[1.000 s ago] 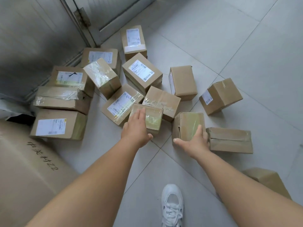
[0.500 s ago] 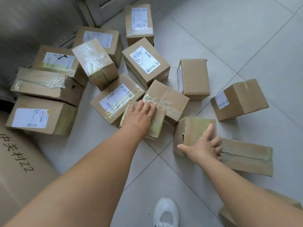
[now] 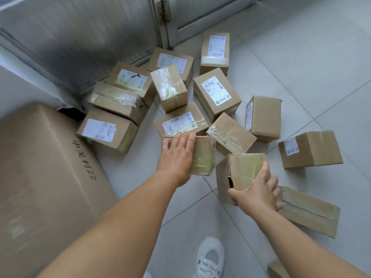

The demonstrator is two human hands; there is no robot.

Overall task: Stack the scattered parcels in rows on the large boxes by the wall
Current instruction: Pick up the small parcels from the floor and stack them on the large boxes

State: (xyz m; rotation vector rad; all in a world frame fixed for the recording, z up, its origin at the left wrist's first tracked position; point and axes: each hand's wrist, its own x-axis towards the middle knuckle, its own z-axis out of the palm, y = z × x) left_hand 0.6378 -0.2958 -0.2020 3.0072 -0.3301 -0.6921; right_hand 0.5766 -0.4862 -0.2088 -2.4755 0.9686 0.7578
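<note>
Several brown cardboard parcels lie scattered on the tiled floor. My left hand lies flat on top of a small tape-wrapped parcel, fingers straight with the tips at its far edge. My right hand grips a second taped parcel with a torn corner. The thumb is on its near side and the fingers are over its top and right side. This parcel is tilted. One large box with handwriting on it fills the left.
A long flat parcel lies just right of my right hand. A loose parcel sits further right. Labelled parcels crowd against the grey wall and door frame. My white shoe stands below.
My right hand has closed round the torn-cornered parcel and tipped it up off the floor. My left hand has stayed on the small taped parcel. The view has swung left, showing more of the large box.
</note>
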